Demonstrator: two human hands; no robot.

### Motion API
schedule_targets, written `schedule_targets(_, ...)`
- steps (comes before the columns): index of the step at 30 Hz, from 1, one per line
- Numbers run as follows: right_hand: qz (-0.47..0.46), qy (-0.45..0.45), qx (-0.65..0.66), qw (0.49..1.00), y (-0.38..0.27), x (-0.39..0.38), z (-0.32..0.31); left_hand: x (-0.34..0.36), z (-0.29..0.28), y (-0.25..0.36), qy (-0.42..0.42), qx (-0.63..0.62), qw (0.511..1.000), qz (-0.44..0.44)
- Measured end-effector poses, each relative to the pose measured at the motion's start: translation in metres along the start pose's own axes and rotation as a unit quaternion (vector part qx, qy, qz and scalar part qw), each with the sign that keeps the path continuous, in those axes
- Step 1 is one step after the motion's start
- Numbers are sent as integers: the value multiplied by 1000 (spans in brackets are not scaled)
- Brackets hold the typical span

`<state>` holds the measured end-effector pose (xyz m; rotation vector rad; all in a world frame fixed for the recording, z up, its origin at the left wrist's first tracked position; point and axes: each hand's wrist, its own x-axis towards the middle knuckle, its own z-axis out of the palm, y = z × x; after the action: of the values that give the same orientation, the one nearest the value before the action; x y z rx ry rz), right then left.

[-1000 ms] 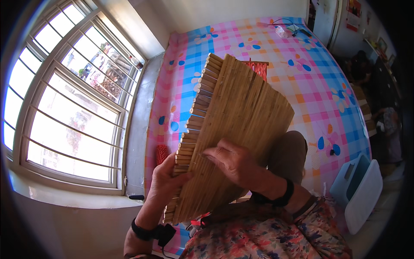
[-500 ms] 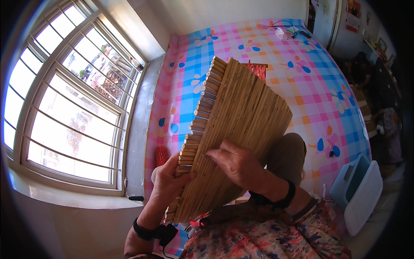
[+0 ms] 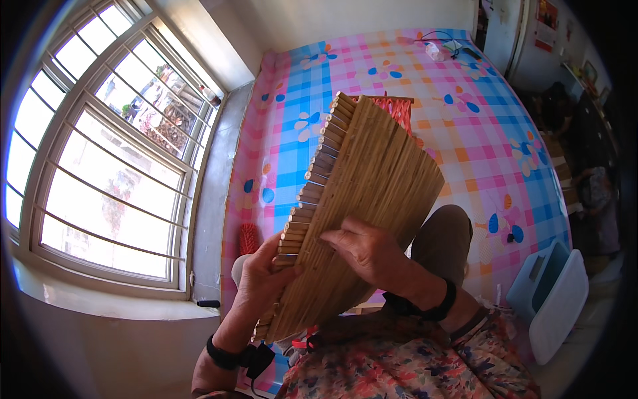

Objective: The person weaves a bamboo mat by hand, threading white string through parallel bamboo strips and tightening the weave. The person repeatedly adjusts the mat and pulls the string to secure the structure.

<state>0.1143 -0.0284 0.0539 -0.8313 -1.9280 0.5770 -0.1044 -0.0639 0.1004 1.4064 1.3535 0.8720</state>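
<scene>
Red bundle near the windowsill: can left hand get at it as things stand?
Probably not while its grip stays occupied: the left hand holds the slatted mat. Otherwise the way looks free, with nothing visible between hand and red bundle.

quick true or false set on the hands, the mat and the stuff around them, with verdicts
1. The left hand holds the slatted mat by its left edge. True.
2. The right hand rests on the windowsill. False: the right hand is at the mat's face.
3. Dark bands circle both wrists. True.
4. The blue container stands under the window. False: the container is on the right, away from the window.
5. Rounded stick ends line the mat's left edge. True.
</scene>
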Motion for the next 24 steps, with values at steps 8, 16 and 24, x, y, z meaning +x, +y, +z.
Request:
schedule_targets(8,12,0,39,999,4,0,2,2,1,0,-4,-14,1000,-16)
schedule_targets(16,5,1,15,1000,4,0,-1,4,6,1,-8,-14,1000,-11)
schedule_targets(24,65,-24,-52,996,4,-10,-14,13,33,-23,4,67,997,42)
